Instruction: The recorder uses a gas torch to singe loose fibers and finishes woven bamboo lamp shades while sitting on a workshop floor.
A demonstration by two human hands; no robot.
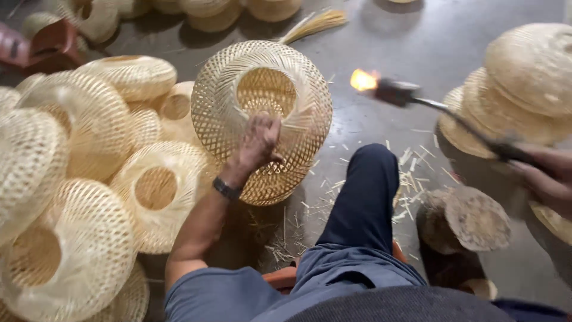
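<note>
A round woven bamboo basket (262,113) with an opening on top stands tilted on the grey floor in front of me. My left hand (257,143) grips its near wall, a dark band on the wrist. My right hand (545,176) at the right edge holds a long-stemmed gas torch (417,98). Its nozzle points left, and a small yellow flame (363,79) burns just to the right of the basket, apart from it.
Several pale woven baskets (77,179) are heaped on my left. More stacked woven pieces (524,83) sit at right. A wooden stump (471,220) stands by my outstretched leg (363,197). Bamboo slivers (411,167) litter the floor; a straw bundle (313,24) lies behind the basket.
</note>
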